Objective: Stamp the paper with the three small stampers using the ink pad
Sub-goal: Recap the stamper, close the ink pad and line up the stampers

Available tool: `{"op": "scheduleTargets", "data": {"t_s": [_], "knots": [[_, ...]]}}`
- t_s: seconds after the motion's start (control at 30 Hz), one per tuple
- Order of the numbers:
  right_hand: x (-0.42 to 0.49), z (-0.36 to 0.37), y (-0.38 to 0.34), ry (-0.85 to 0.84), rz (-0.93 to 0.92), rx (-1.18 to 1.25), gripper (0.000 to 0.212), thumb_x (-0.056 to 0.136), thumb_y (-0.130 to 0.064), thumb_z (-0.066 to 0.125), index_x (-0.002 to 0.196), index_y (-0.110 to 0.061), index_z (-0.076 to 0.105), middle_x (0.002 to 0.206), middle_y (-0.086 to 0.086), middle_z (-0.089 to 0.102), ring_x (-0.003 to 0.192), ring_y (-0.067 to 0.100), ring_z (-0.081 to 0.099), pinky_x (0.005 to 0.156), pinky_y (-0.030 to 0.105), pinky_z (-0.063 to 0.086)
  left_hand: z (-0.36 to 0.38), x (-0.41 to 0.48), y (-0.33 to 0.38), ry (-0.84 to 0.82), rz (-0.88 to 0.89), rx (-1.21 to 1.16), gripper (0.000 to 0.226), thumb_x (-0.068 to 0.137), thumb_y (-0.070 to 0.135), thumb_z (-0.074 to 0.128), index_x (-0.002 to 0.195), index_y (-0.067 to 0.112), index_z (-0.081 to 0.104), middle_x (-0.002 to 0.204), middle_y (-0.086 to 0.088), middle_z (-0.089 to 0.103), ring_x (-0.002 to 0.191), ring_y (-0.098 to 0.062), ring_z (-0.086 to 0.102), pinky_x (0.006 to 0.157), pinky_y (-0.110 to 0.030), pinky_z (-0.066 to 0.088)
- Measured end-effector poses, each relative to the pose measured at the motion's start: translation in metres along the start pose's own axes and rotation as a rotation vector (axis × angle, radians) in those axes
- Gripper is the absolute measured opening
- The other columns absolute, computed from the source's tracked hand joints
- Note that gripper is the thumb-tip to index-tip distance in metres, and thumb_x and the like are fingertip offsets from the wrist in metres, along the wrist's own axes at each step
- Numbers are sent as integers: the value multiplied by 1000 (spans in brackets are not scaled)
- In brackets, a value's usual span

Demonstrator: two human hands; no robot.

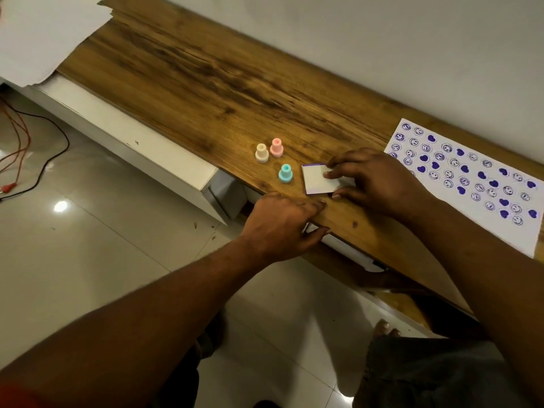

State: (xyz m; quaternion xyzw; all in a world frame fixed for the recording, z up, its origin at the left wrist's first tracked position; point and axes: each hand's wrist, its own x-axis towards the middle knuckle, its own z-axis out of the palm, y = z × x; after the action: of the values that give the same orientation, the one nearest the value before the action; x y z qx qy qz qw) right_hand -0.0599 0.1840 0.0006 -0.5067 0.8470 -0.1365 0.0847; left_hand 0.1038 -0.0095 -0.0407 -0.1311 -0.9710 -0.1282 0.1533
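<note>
Three small stampers stand upright on the wooden table [206, 78]: a cream one [261, 153], a pink one [276, 147] and a teal one [285, 173]. Just right of the teal stamper lies the closed white ink pad [316, 180] with a purple edge. My right hand [374, 179] holds the pad, fingertips on its top and far edge, thumb at its near side. My left hand [282, 225] rests on the table's front edge with fingers loosely spread, holding nothing. The paper [471, 184], covered with several purple smiley and heart prints, lies at the right.
A stack of white sheets [44, 33] lies at the table's far left end. A white wall runs behind the table. Orange and black cables [26, 148] lie on the tiled floor at left. My legs and a bare foot [382, 328] are below the table edge.
</note>
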Motion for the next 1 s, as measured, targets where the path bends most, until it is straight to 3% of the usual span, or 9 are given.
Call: {"op": "scheduleTargets", "data": {"t_s": [0.17, 0.27, 0.33, 0.43, 0.5, 0.67, 0.87, 1.0], "knots": [[-2, -5, -5, 64, 88, 73, 51, 87, -28, 83, 135, -23, 69, 146, -1, 63, 138, 22, 54, 108, 42, 48, -19, 8, 2, 37, 47, -56, 46, 99, 56, 63, 125, 20, 76, 88, 4, 78, 73, -13, 70, 70, -27, 45], [-5, -7, -14, 260, 233, 126, 60, 85, -57, 78, 134, -25, 67, 136, -2, 68, 125, 22, 63, 99, 41, 53, -34, 17, -3, 107, -4, -79, 40, 98, 52, 66, 120, 21, 79, 70, 6, 70, 60, -7, 53, 64, -29, 48], [-2, -3, -27, 333, 384, 95, 76, 79, -81, 65, 132, -26, 66, 130, -1, 69, 115, 21, 66, 91, 41, 56, -42, 23, -12, 172, -105, -126, 35, 97, 47, 68, 117, 20, 79, 65, 7, 66, 57, -4, 53, 61, -27, 48], [5, 7, -46, 298, 543, -3, 104, 68, -101, 49, 137, -23, 58, 134, 5, 63, 118, 26, 62, 94, 47, 54, -49, 33, -28, 231, -296, -206, 30, 97, 41, 70, 109, 15, 78, 88, 0, 78, 77, -14, 72, 65, -34, 55], [11, 13, -54, 233, 602, -70, 114, 63, -105, 43, 139, -21, 53, 137, 8, 58, 121, 29, 59, 96, 47, 52, -50, 41, -38, 275, -438, -244, 27, 96, 38, 71, 111, 16, 76, 102, 0, 79, 92, -15, 73, 75, -40, 58], [29, 19, -49, 108, 638, -131, 108, 65, -94, 58, 144, -22, 47, 142, 9, 54, 126, 31, 55, 105, 48, 46, -51, 57, -57, 387, -621, -293, 37, 94, 42, 74, 127, 24, 73, 85, 12, 70, 88, -10, 67, 78, -32, 53], [43, 0, 2, 121, 544, 43, 99, 70, -75, 75, 153, -33, 41, 149, -2, 56, 138, 25, 49, 113, 51, 29, -44, 58, -73, 456, -682, -327, 36, 93, 42, 77, 125, 26, 73, 80, 15, 65, 75, -4, 62, 67, -21, 43], [63, -20, 43, 89, 534, 109, 100, 73, -70, 80, 155, -36, 35, 155, -3, 51, 142, 25, 47, 115, 52, 27, -42, 60, -82, 493, -721, -363, 34, 92, 43, 77, 124, 31, 71, 80, 15, 65, 70, -1, 59, 65, -23, 40]]}}
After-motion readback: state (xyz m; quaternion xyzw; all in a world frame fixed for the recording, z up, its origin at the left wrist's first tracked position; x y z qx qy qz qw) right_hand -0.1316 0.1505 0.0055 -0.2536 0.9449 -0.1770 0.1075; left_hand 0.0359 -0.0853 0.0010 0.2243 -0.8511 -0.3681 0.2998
